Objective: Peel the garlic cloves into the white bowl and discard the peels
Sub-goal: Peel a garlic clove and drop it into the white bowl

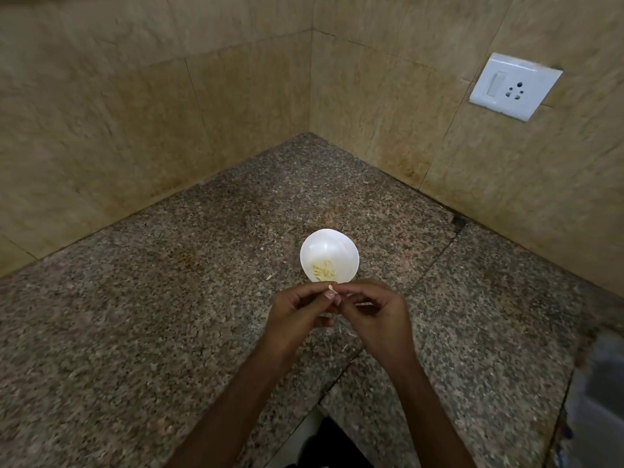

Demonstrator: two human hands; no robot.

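1. Speckled granite surface (152,315) is seen filling a corner of beige tiled walls (101,113); a white socket plate (515,86) is fixed far above and right of the grip.
2. A small garlic clove (331,288) is pinched between the left hand (297,309) and the right hand (374,309), both grips narrow, fingers curled onto it.
3. The white bowl (329,244) is set just beyond the grip, with peeled cloves (324,271) lying inside.
4. A peel scrap (269,277) is seen on the surface, left of the grip.

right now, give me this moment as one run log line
step: peeling | left hand: pinches garlic clove | right hand: pinches same clove | white bowl: on counter, peeled cloves inside
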